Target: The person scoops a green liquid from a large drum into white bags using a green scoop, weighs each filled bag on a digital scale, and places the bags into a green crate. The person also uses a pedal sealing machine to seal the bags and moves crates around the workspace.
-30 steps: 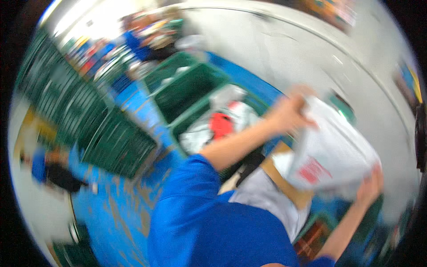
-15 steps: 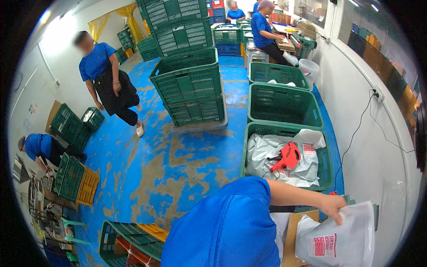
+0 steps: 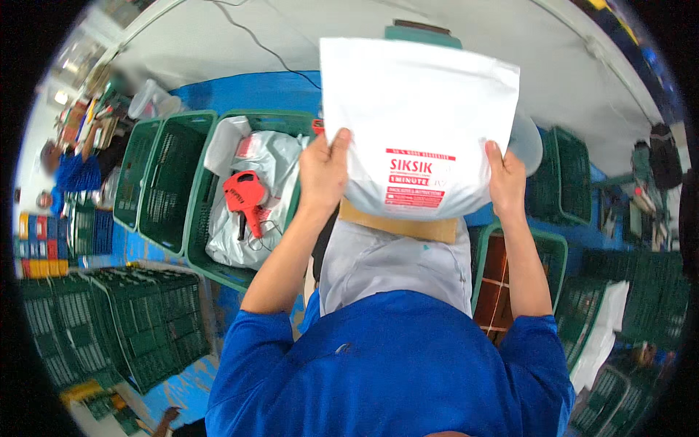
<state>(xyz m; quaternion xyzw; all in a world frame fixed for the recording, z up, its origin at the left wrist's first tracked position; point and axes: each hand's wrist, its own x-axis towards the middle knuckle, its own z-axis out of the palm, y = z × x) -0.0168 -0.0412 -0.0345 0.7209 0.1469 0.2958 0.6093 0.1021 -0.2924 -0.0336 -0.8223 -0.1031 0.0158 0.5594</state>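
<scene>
I see left hand (image 3: 325,175) and right hand (image 3: 506,178) gripping opposite sides of one white pouch (image 3: 419,109), held between them, thumbs on its printed face. Left of left hand: green crate (image 3: 199,218), red tool (image 3: 245,193) atop pale bags (image 3: 280,164).

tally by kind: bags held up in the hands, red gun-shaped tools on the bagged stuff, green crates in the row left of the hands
Held white bag: 1
Red gun-shaped tool: 1
Green crates in that row: 3
Total: 5
</scene>
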